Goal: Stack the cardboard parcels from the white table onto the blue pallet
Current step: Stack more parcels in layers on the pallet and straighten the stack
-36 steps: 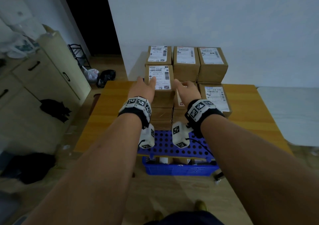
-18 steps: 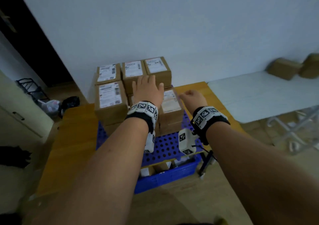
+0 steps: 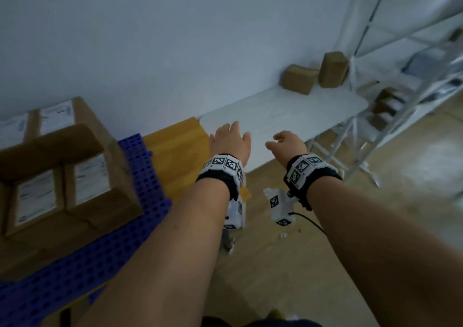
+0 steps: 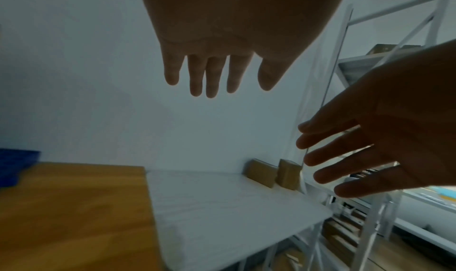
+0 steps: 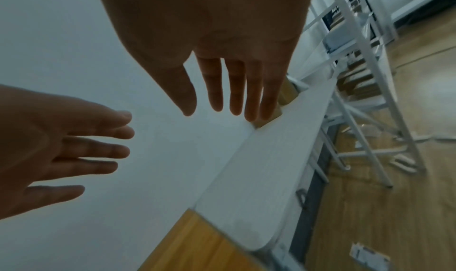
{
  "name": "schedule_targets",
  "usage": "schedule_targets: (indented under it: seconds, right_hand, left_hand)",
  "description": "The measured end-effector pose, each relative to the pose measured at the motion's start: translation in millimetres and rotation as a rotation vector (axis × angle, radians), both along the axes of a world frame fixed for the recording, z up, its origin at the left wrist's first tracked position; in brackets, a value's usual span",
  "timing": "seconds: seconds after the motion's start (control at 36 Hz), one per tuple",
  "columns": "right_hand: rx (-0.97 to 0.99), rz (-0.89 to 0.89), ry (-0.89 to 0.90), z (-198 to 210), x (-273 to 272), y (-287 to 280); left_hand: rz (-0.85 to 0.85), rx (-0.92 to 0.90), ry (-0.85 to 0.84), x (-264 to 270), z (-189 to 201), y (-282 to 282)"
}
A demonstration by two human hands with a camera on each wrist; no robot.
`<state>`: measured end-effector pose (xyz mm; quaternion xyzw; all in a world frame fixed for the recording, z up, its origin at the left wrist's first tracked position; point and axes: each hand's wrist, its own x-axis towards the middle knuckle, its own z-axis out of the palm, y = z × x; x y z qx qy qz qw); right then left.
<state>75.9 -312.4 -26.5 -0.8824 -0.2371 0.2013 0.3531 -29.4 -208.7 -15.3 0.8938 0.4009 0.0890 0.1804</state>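
Both hands are held out in the air with nothing in them: the left hand is spread flat with straight fingers, and the right hand is released too, its fingers loosely extended, as both wrist views confirm. The 2 hands are seen side by side, apart from each other, above the near end of the long white surface. At the far end of that surface, against the pale wall, 2 plain brown cardboard parcels are found: a low one lying flat and, just beside it to the right, a taller one standing upright. Both parcels are well apart from the hands, beyond the fingertips. To the left of the left hand, a blue perforated plastic pallet is seen resting on an orange-brown wooden surface, and several brown cardboard parcels with white shipping labels are already stacked on it. A white metal shelving rack is seen standing to the right of the white surface, with more brown boxes blurred on its lower shelves.
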Motion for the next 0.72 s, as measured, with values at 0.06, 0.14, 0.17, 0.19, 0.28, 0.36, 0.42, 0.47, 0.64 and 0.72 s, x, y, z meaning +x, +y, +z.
schedule_targets:
  seconds: [0.06, 0.14, 0.17, 0.19, 0.28, 0.36, 0.42, 0.47, 0.64, 0.72]
  right_hand:
    - [-0.023, -0.026, -0.004, -3.2, 33.9, -17.7]
    - [-0.067, -0.062, -0.010, -7.7, 80.6, -40.3]
    - [-0.072, -0.075, -0.007, -9.5, 95.4, -45.6]
    - [-0.072, -0.089, -0.002, -12.1, 109.5, -49.6]
    - [-0.067, -0.138, 0.022, -18.5, 148.5, -55.7]
    - [-0.071, -0.159, 0.037, -23.7, 190.2, -53.6]
    - [-0.090, -0.166, 0.032, -26.1, 220.1, -49.2]
    - [-0.103, -0.159, 0.026, -27.7, 243.3, -44.4]
    - [-0.139, -0.201, 0.016, -25.8, 331.5, -23.2]
    - [-0.149, -0.201, 0.030, -24.6, 368.2, -13.5]
  left_hand:
    - [-0.017, -0.042, -0.011, 32.3, -4.2, -15.6]
    - [-0.034, -0.112, -0.014, 77.3, -10.3, -34.2]
    - [-0.042, -0.127, -0.009, 92.1, -12.5, -38.0]
    - [-0.048, -0.137, -0.003, 106.4, -15.1, -40.8]
    - [-0.072, -0.148, 0.011, 150.2, -21.6, -43.2]
    - [-0.095, -0.156, 0.026, 196.1, -26.3, -38.4]
    - [-0.103, -0.149, 0.041, 228.2, -28.8, -31.2]
    - [-0.106, -0.154, 0.040, 253.0, -31.0, -22.7]
    - [-0.115, -0.199, 0.050, 349.0, -35.9, 5.8]
    - [-0.123, -0.192, 0.048, 388.5, -36.4, 18.6]
